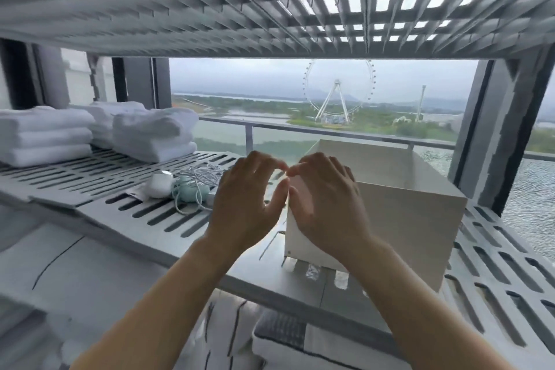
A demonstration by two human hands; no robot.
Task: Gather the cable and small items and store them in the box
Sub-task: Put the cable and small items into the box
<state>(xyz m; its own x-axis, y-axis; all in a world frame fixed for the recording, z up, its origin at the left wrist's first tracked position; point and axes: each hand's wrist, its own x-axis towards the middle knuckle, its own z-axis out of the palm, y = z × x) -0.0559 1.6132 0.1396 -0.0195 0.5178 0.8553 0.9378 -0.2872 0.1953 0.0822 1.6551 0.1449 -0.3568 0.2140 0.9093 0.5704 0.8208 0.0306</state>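
The white cable (199, 179) lies in a loose tangle on the slotted shelf (90, 177), left of centre in the frame, with a small white rounded item (158, 185) and a pale teal item (192, 193) touching it. All three sit outside the white box (405, 207), which stands open-topped right of centre, near the pile; its floor is hidden, so I cannot tell what it holds; on this showing the gathering has not begun, and every piece is left to move. The left hand (244, 198) and right hand (327, 204) hang at centre frame, fingers loosely curved, fingertips almost meeting, nothing in either; the right covers the box's near corner, contact unclear. Folded white towels (45, 135) are stacked at the left; no brand, label or writing is legible anywhere.
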